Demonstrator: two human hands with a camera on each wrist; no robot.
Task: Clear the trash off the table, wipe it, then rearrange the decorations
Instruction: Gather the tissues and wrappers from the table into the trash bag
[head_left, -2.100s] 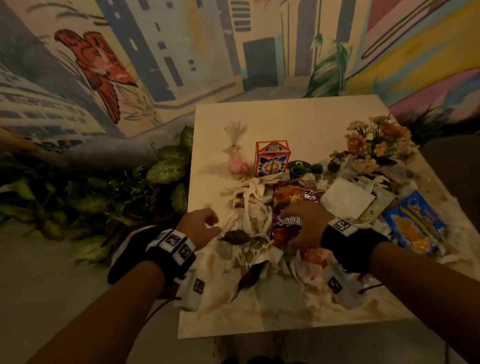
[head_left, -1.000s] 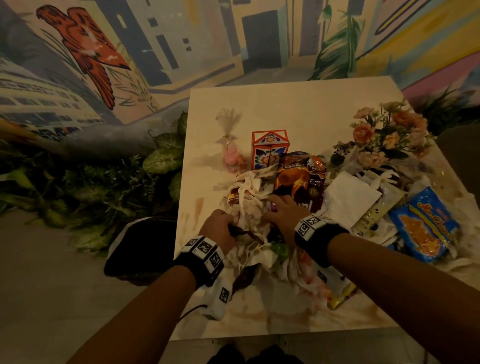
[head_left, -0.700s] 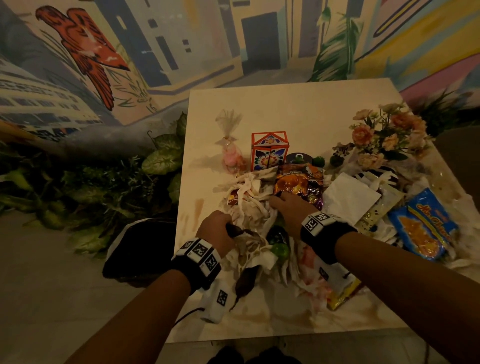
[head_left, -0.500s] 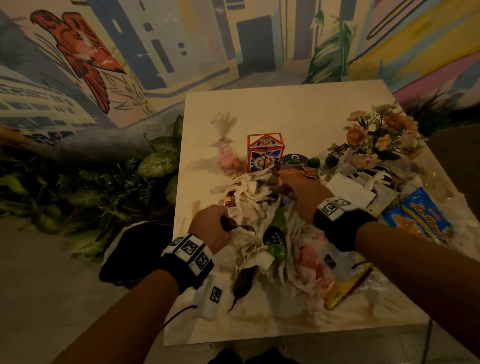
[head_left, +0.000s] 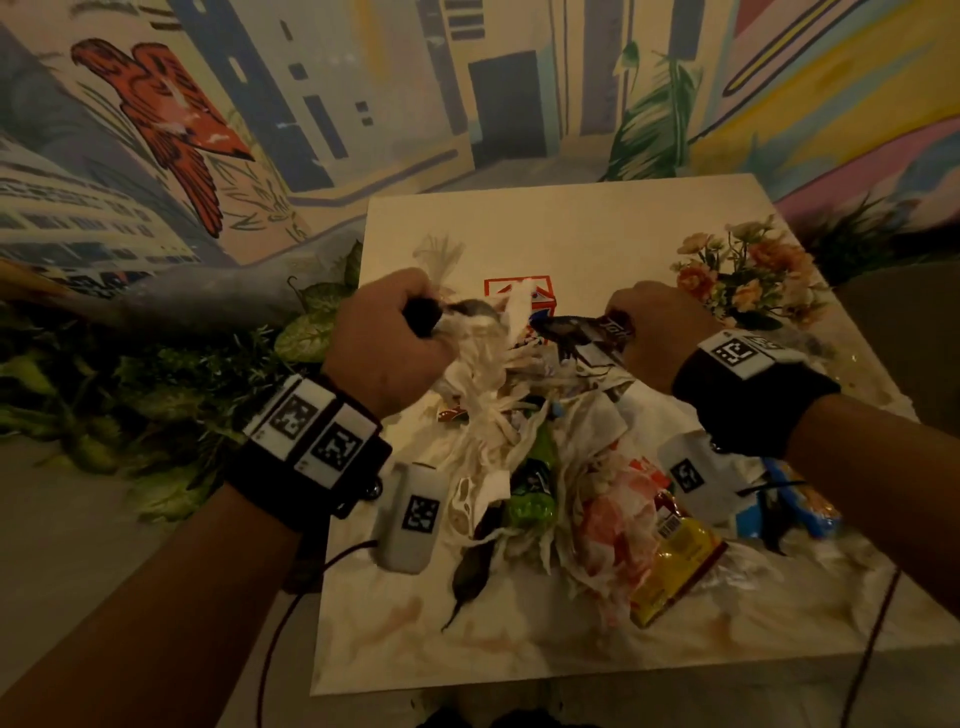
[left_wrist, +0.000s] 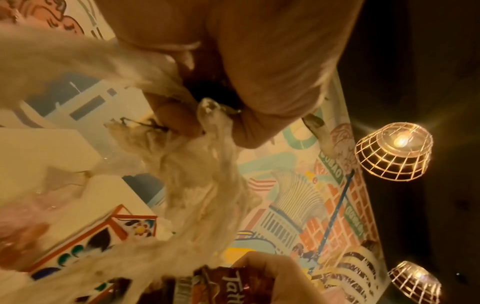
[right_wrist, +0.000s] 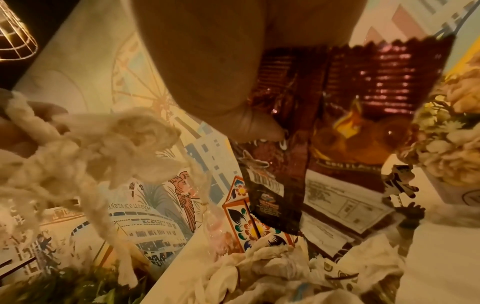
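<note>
left hand (head_left: 387, 340) – fisted round twisted tissue strips (head_left: 485, 364) | right hand (head_left: 657, 332) – pinches brown snack wrapper (right_wrist: 358, 115), lettering "Tat…" | painted box (right_wrist: 246, 216) far on table (head_left: 571, 228)

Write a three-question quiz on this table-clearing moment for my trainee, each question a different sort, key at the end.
1. True or false: the left hand holds a bunch of crumpled white tissue.
2. Multiple choice: the right hand grips
A. a blue snack packet
B. a dark brown snack wrapper
C. the flower bouquet
3. Fill in: the painted box with the orange frame stands on the ____, behind the raised trash.

Key: 1 true; 2 B; 3 table.
</note>
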